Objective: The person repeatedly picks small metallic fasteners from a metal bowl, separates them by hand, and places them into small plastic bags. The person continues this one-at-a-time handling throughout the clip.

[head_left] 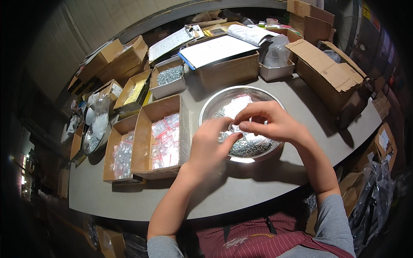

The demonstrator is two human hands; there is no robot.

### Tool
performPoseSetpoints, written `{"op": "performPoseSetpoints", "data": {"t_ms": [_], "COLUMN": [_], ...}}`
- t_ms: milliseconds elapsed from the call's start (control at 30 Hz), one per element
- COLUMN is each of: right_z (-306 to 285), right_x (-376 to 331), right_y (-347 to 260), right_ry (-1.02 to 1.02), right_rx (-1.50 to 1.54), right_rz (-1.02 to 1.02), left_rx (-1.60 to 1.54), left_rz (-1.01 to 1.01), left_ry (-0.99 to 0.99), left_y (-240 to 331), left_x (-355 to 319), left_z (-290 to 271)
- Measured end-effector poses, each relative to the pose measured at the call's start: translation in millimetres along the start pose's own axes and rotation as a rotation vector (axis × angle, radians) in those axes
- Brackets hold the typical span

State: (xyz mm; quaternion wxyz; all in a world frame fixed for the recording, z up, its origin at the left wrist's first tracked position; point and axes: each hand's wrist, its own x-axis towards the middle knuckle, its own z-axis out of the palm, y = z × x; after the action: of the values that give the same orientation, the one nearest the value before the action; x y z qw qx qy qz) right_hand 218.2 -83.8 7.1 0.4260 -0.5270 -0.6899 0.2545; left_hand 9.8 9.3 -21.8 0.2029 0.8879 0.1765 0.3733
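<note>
A pale wall [129, 15] rises at 11 o'clock from the middle of the desk [142, 200]. The desk is big and grey, with a dark shadow at 4 o'clock. A long brown box [322, 71] with its flap up sits at 2 o'clock. A brown box [228, 71] with papers [217, 50] on top sits at 12 o'clock. Two open boxes [185, 137] of little clear bags [167, 142] sit at 9 o'clock. The shiny bowl [211, 103] is near the middle, toward 1 o'clock, with small screws [249, 148] in it. Over the bowl, the right hand [273, 120] pinches a tiny shiny bit [234, 128]. The left hand [211, 139] has its fingers a narrow way apart beside it; I can't tell if they hold it too.
</note>
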Motion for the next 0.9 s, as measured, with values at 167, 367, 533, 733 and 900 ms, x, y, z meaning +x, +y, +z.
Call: {"op": "performPoseSetpoints", "data": {"t_ms": [167, 367, 533, 733, 900], "right_z": [11, 4, 2, 4, 12], "right_x": [2, 6, 6, 3, 3], "right_y": [-10, 16, 8, 4, 1], "right_ry": [-0.056, 0.048, 0.151, 0.020, -0.010], "right_rx": [-0.121, 0.356, 0.097, 0.073, 0.466], "right_rz": [0.009, 0.103, -0.052, 0.023, 0.073], "left_rx": [-0.084, -0.343, -0.445, -0.588, -0.664], "left_rz": [-0.046, -0.297, -0.401, -0.380, -0.485], "left_ry": [-0.028, -0.051, -0.125, -0.105, -0.138], "left_y": [6, 4, -12, -1, 7], "left_x": [-3, 0, 1, 5, 5], "left_z": [-1, -3, -9, -16, -23]}}
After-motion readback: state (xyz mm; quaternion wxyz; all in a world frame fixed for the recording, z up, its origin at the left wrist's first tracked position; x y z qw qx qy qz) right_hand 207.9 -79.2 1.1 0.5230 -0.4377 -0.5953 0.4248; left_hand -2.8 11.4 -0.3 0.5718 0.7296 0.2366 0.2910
